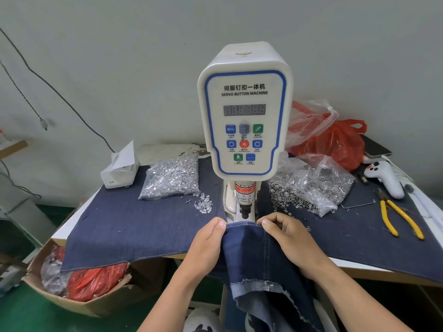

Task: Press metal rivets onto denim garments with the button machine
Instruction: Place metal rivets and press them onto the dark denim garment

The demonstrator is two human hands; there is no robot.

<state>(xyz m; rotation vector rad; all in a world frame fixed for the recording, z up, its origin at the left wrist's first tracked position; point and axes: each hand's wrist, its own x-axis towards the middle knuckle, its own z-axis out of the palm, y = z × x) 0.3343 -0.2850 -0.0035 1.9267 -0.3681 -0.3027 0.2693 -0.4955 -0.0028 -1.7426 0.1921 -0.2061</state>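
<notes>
A white servo button machine (244,116) stands at the middle of the table, its black press head (245,208) pointing down. A dark denim garment (254,255) hangs off the table's front edge, its top hem lying right under the press head. My left hand (206,245) pinches the hem's left corner. My right hand (287,238) pinches the hem's right side, where a small metal rivet (258,224) shows at my fingertips. A tiny red laser dot lies on the hem between my hands.
A clear bag of silver rivet pins (172,177) lies left of the machine, a bag of rivet caps (311,188) to its right. Yellow-handled pliers (400,220), a white handheld device (386,177), a red plastic bag (335,142) and a tissue box (119,168) sit around. A cardboard box (79,283) stands lower left.
</notes>
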